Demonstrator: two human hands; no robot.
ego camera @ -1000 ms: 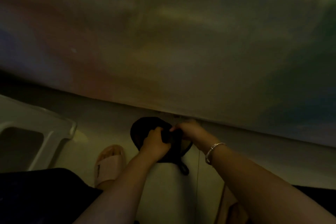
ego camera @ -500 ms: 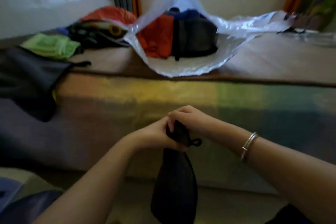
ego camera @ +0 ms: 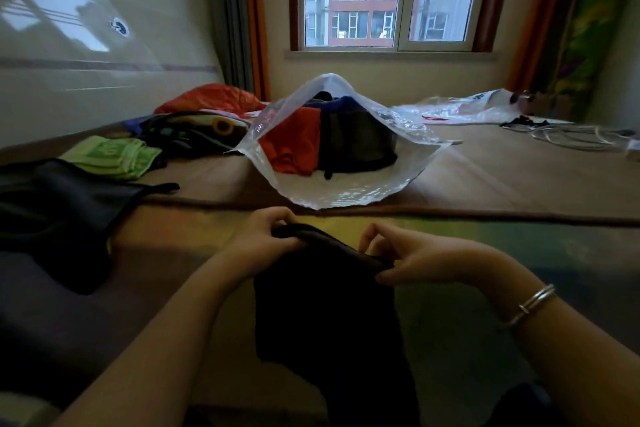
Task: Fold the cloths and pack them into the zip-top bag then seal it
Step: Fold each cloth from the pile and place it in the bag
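Both hands hold one black fabric cloth [ego camera: 329,305] by its top edge, near the bed edge. Left hand [ego camera: 263,239] fingers curl over it; right hand [ego camera: 415,253] pinches. Clear plastic zip-top bag [ego camera: 346,184] lies open on the bed, red and dark cloths inside.

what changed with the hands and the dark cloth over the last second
The view swung up from the floor to the bed. Both hands lifted the dark cloth off the floor; the left hand and right hand, bunched together half a second ago, have moved apart, spreading its top edge. Both still pinch it. The zip-top bag stays open, with folded cloths inside.
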